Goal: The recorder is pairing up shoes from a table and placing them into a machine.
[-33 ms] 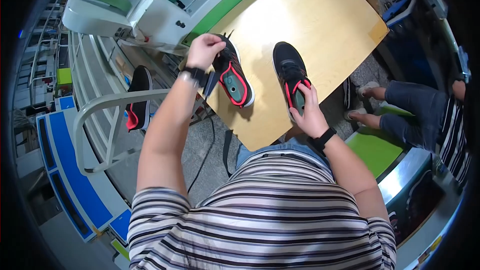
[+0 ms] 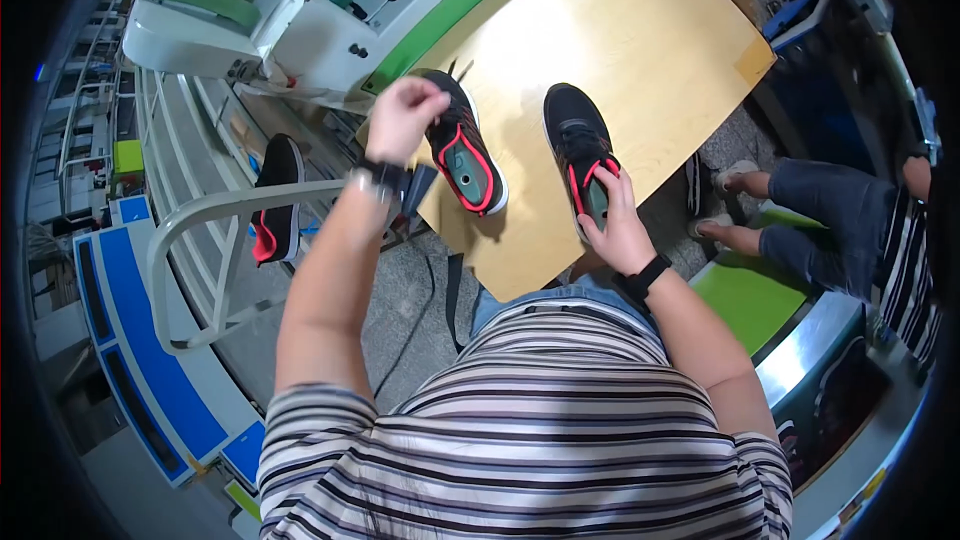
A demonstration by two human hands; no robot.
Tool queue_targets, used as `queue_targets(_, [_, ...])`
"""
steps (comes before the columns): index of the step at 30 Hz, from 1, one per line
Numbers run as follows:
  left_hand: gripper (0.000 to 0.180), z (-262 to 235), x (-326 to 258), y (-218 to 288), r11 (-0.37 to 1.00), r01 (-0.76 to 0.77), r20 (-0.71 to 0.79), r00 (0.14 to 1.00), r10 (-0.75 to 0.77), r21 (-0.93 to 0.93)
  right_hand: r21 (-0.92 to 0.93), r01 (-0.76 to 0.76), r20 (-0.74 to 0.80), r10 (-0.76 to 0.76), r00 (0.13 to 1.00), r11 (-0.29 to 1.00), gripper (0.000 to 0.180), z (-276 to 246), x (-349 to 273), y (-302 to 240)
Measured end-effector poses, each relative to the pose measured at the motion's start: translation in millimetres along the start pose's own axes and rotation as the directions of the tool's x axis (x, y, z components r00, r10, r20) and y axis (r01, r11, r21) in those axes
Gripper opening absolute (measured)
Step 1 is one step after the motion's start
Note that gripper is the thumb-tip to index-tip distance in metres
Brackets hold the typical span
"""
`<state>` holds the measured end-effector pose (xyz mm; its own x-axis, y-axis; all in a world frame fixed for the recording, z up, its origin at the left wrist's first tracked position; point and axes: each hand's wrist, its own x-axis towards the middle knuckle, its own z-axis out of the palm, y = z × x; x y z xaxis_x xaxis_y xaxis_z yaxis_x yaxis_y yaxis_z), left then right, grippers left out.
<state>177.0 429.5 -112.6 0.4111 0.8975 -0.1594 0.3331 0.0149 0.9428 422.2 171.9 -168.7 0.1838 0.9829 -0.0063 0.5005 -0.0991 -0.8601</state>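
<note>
Two black shoes with pink-red trim lie on a pale wooden board [image 2: 620, 30]. My left hand [image 2: 403, 116] is closed in a pinch at the inner side of the left shoe [image 2: 465, 150], by its opening and laces. My right hand [image 2: 615, 225] grips the heel end of the right shoe [image 2: 575, 135], fingers curled into its opening. Both shoes point away from me, with their soles down on the board. A dark watch or band sits on each wrist.
A third black shoe [image 2: 275, 195] rests on a shelf at the left, behind a white tube rail [image 2: 230, 202]. A white and green machine [image 2: 300, 0] runs along the board's far left edge. Another person's legs [image 2: 800, 210] and a green seat [image 2: 750, 295] are at the right.
</note>
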Motion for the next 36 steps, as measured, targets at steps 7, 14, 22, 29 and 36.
queue_targets(7, [0.017,19,-94,-36,0.448,-0.509,0.171,0.778,0.604,0.735,-0.012,0.083,-0.018,-0.083,0.996,0.996,0.068,5,18,5])
queue_targets(14, [0.013,15,-48,-43,0.652,0.039,-0.367,0.851,0.375,0.757,-0.016,0.031,0.040,-0.031,0.999,0.999,0.070,5,13,4])
queue_targets(22, [0.076,83,-122,-45,0.804,-0.302,-0.332,0.794,0.510,0.513,0.021,-0.038,0.001,0.038,0.999,0.999,0.067,-21,-1,-16])
queue_targets(29, [0.089,71,-65,-33,0.987,-0.018,-0.530,0.845,-0.071,-0.161,0.625,-0.152,-0.112,0.281,0.953,0.766,0.058,-70,89,-51])
queue_targets(36, [0.076,-30,-37,164,0.646,-0.139,-0.245,0.966,-0.077,-0.751,0.189,0.530,-0.443,-0.410,0.797,0.826,0.052,-110,313,-171])
